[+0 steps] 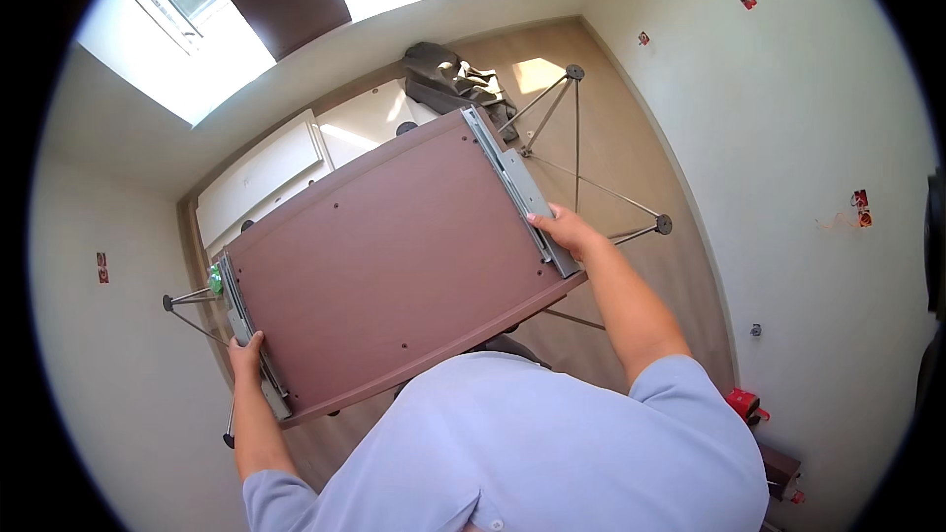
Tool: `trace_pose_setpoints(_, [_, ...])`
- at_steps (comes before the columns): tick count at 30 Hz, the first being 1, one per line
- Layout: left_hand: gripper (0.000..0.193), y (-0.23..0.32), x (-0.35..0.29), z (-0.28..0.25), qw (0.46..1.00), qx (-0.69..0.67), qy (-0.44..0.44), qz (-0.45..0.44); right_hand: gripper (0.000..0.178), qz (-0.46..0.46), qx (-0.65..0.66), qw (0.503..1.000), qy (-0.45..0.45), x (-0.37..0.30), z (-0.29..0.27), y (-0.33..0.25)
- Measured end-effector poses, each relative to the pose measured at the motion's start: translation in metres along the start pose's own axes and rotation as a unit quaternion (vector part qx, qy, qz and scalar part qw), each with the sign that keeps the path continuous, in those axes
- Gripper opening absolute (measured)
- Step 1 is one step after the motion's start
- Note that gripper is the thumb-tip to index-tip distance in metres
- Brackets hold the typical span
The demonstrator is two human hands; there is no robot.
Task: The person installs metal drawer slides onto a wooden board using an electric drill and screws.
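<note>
A wide brown panel (379, 271) with a raised rim and several small holes lies tilted in front of me, its right end farther away. Metal drawer slides run along both short sides: the left slide (235, 300) and the right slide (519, 180). My left hand (245, 360) grips the left side at its slide, thumb on top. On the opposite side my right hand (569, 232) is closed round the edge, thumb pressed on the right slide. The fingers under the panel are hidden. Thin crossed legs (577, 143) with round dark feet spread out around the panel.
White boards (261, 180) lie by the far wall, beside a dark grey cloth heap (443, 74). A green object (215, 280) shows past the left slide. Wires stick out of a wall box (861, 208) on the right. A red item (745, 404) stands at the lower right.
</note>
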State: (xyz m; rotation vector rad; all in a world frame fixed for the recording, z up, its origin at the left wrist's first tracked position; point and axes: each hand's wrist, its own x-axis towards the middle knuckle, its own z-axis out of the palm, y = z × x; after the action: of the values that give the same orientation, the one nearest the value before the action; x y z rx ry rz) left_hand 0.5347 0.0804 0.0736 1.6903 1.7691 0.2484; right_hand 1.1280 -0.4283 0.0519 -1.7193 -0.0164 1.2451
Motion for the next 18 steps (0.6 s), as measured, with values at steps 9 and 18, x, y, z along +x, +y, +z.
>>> trace_pose_setpoints(9, [0.066,0.175,-0.197,0.172,0.871,0.156,-0.085,0.459,0.056,-0.061,0.052,0.997,-0.020,-0.010,-0.076,0.075])
trace_pose_setpoints(18, [0.059,0.316,-0.314,0.394,0.485,0.221,-0.246,0.810,0.055,-0.077,-0.015,0.997,-0.016,0.009,-0.080,0.075])
